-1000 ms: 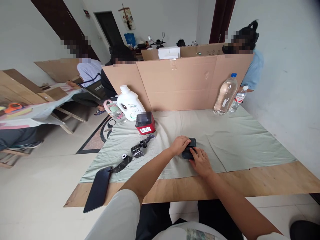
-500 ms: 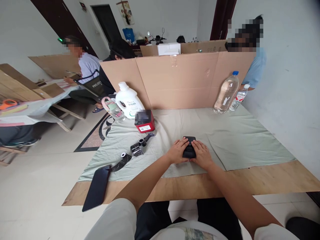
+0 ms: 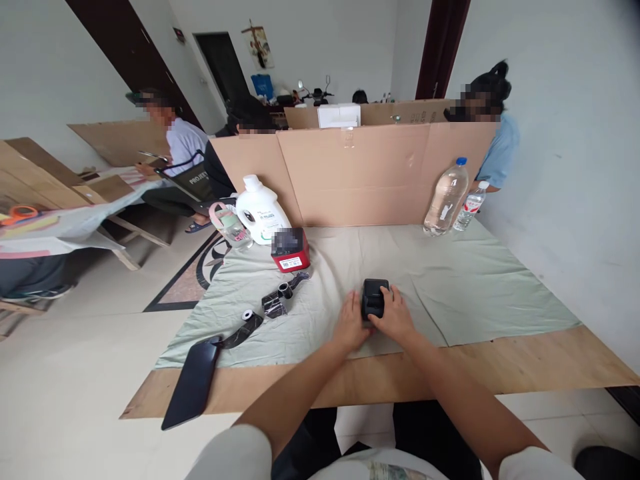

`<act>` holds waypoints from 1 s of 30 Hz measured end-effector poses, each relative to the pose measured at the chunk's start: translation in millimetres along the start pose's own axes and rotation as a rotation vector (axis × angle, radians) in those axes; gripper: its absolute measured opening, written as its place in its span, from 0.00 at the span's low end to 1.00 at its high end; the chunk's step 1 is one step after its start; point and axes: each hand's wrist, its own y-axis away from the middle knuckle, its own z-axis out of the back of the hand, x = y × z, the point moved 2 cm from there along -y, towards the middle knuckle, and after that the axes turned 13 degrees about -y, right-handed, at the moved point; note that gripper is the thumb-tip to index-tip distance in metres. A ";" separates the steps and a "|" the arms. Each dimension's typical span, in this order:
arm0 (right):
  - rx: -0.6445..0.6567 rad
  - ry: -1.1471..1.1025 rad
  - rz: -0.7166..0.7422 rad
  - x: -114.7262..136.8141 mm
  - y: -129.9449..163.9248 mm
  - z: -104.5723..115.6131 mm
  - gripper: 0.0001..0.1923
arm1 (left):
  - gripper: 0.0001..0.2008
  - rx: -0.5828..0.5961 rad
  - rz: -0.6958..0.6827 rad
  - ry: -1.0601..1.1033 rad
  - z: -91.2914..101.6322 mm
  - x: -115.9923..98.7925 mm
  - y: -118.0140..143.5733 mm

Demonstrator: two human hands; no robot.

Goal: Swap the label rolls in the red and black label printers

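Both hands are on the small black device (image 3: 375, 298) now; right hand (image 3: 393, 319) wraps its near side, left hand (image 3: 351, 327) has slid back off it to rest at its left edge; half a second ago they flanked it evenly, so the grip looks one-handed now; device sits on the green cloth (image 3: 475, 287), right of the red box (image 3: 291, 249).

white letters reading "proje", the rest cut off, stood on the back of a dark chair (image 3: 193, 181) left of the bench. labels on the red box (image 3: 291, 251) and white jug (image 3: 262, 211) were too small to read.
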 end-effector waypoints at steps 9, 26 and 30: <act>-0.074 0.019 -0.140 13.9 -9.3 -27.7 0.48 | 0.33 0.083 0.021 -0.314 -18.2 -6.6 59.0; -0.330 0.157 -0.412 -202.5 -157.7 95.6 0.49 | 0.30 0.274 -0.224 -0.272 -8.4 -3.2 60.7; -0.352 0.125 -0.371 -220.5 -152.3 91.5 0.51 | 0.30 0.275 -0.211 -0.184 -3.1 -6.2 64.6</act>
